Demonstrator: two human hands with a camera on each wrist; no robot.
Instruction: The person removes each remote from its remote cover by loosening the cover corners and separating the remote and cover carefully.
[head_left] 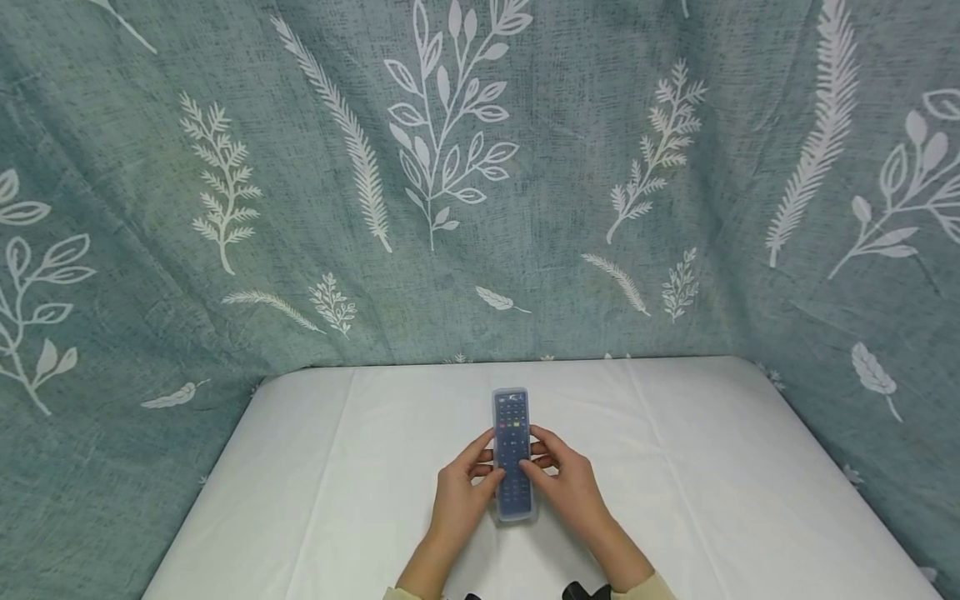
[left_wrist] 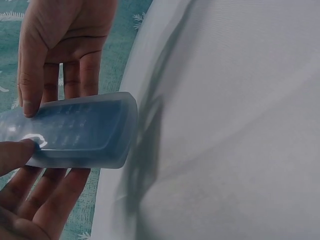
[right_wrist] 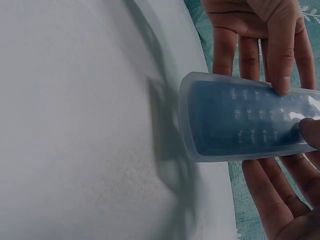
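Both hands hold a dark blue-grey remote control (head_left: pixel 513 458) in a translucent sleeve. It stands lengthwise over the white table, its lower end towards the person. On its left edge, the left hand (head_left: pixel 462 492) pinches it with the thumb on the face and fingers behind. The right hand (head_left: pixel 573 492) grips the opposite edge in the same way. In the left wrist view the sleeved remote (left_wrist: pixel 80 132) is apart from the cloth, its shadow falling beside it. Rows of pale keys show through the sleeve on the remote (right_wrist: pixel 245 120) in the right wrist view.
A white cloth (head_left: pixel 375 467) with fold lines covers the table. Behind and at both sides hangs a green curtain (head_left: pixel 555 183) with white leaf prints. Small black objects (head_left: pixel 585 592) show at the bottom edge near the sleeves.
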